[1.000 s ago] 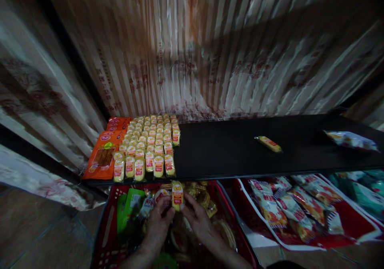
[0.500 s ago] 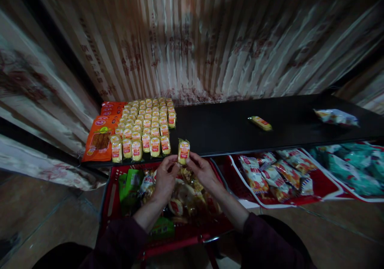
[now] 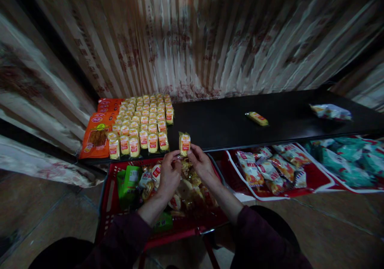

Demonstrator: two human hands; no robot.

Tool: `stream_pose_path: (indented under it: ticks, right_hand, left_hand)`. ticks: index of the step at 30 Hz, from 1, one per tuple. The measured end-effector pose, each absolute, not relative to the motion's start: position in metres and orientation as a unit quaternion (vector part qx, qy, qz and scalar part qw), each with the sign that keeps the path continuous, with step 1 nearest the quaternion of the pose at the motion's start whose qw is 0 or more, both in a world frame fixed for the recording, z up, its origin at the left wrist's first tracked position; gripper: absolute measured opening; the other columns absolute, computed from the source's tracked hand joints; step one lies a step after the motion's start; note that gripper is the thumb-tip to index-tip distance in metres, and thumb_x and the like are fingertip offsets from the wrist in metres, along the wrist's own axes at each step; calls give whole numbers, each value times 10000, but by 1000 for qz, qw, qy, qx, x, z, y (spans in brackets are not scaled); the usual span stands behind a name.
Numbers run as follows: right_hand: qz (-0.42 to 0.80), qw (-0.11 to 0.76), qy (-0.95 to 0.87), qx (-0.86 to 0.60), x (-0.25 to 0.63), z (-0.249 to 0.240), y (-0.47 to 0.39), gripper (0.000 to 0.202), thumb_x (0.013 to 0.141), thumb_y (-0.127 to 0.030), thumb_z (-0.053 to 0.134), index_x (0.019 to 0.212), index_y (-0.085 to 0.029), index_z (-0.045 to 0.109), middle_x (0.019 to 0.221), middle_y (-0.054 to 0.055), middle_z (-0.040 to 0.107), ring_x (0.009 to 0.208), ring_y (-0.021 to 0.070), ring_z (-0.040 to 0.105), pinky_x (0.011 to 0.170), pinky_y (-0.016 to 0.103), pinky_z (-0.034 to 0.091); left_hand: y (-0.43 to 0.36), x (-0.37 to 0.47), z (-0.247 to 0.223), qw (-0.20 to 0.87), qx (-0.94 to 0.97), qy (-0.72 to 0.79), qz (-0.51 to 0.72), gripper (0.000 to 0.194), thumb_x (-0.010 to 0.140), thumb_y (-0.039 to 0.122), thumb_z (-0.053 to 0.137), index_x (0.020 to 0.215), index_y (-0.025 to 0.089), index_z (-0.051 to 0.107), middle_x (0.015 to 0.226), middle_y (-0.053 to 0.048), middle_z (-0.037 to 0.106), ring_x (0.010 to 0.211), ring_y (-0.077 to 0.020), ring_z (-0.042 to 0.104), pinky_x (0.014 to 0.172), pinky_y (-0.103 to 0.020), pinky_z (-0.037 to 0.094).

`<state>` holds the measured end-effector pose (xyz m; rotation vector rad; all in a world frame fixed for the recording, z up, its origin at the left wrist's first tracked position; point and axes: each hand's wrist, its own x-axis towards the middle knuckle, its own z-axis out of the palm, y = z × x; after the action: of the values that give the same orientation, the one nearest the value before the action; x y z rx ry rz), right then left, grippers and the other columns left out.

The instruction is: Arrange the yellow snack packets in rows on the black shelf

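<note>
A small yellow packaged snack with an orange label (image 3: 185, 143) stands upright at the shelf's front edge, pinched near its lower end between my two hands. My left hand (image 3: 170, 173) has its fingertips at the packet's lower left. My right hand (image 3: 203, 165) touches its lower right side with thumb and fingers. To the left, rows of matching yellow packets (image 3: 144, 123) stand close together on the black shelf (image 3: 210, 121). Below my hands is a red basket (image 3: 109, 193) of mixed wrapped snacks, including a green pack (image 3: 132, 179).
Orange bags (image 3: 96, 139) lie at the shelf's left end. One yellow packet (image 3: 257, 119) lies flat farther right, near a white-and-blue bag (image 3: 330, 111). Below are red baskets of snack bags (image 3: 250, 169) and teal bags (image 3: 340, 167). A patterned curtain hangs behind.
The view has shifted slightly. Both hands and the held packet have moved a little up and to the right relative to the rows of packets.
</note>
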<state>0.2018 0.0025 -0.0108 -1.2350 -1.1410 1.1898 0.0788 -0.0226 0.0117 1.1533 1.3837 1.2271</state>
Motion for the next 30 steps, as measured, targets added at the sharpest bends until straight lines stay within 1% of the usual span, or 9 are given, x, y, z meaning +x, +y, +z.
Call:
stream_pose_path:
  ticks: [5, 8, 11, 14, 18, 20, 25, 28, 30]
  right_hand:
    - [487, 536, -476, -499, 200, -15, 14, 420, 757, -435, 617, 1109, -207, 602, 1116, 57, 670, 1017, 212, 619, 938, 365, 470]
    - [479, 538, -487, -494, 198, -15, 25, 402, 766, -408, 612, 1113, -206, 612, 1128, 60, 673, 1036, 218, 618, 974, 391, 454]
    - [469, 540, -499, -489, 196, -13, 35, 397, 766, -367, 611, 1128, -203, 608, 1125, 60, 676, 1026, 213, 624, 980, 392, 454]
    - [465, 544, -507, -481, 194, -13, 44, 405, 764, -340, 610, 1145, -203, 596, 1134, 60, 674, 1021, 205, 629, 975, 378, 461]
    - [466, 541, -509, -481, 193, -15, 56, 410, 758, -327, 606, 1147, -198, 587, 1118, 65, 683, 987, 203, 642, 951, 376, 478]
    - [463, 542, -510, -482, 192, -18, 62, 396, 758, -324, 600, 1136, -204, 589, 1110, 63, 686, 966, 204, 649, 935, 378, 489]
    - [454, 555, -516, -468, 188, -19, 79, 383, 766, -330, 586, 1128, -204, 583, 1100, 63, 688, 966, 204, 652, 914, 367, 503]
    - [450, 556, -526, -460, 186, -18, 91, 376, 761, -317, 589, 1119, -202, 584, 1101, 63, 685, 953, 202, 657, 903, 358, 506]
    - [441, 550, -533, -468, 184, -18, 100, 367, 754, -301, 590, 1106, -201, 590, 1076, 63, 691, 927, 204, 663, 882, 358, 516]
  left_hand:
    - [-16, 81, 12, 459, 488, 547, 502, 386, 764, 65, 465, 1123, 157, 574, 1133, -102, 619, 970, -170, 621, 875, -330, 484]
    - [-7, 82, 12, 450, 497, 546, 503, 423, 754, 52, 458, 1151, 159, 561, 1183, -105, 600, 1009, -170, 614, 906, -332, 483]
    - [2, 81, 15, 435, 511, 554, 491, 448, 754, 51, 457, 1176, 165, 553, 1229, -104, 577, 1028, -167, 611, 924, -328, 483]
    - [11, 81, 20, 419, 535, 564, 468, 479, 751, 46, 461, 1208, 164, 540, 1248, -109, 561, 1004, -164, 621, 912, -320, 492]
    - [21, 80, 30, 378, 581, 582, 425, 474, 764, 66, 469, 1227, 144, 535, 1266, -131, 530, 840, -132, 641, 887, -320, 501]
    - [27, 80, 33, 360, 591, 591, 414, 449, 768, 74, 472, 1204, 143, 553, 1247, -131, 532, 798, -119, 635, 893, -320, 498]
    - [43, 83, 35, 344, 585, 593, 433, 448, 763, 74, 472, 1196, 145, 559, 1219, -133, 526, 879, -145, 633, 894, -322, 507]
    - [52, 85, 33, 359, 581, 581, 442, 489, 743, 60, 477, 1221, 147, 537, 1283, -146, 495, 963, -173, 628, 884, -330, 521]
    - [58, 87, 31, 361, 577, 592, 432, 503, 733, 54, 479, 1223, 154, 536, 1343, -146, 464, 1066, -203, 599, 928, -351, 505]
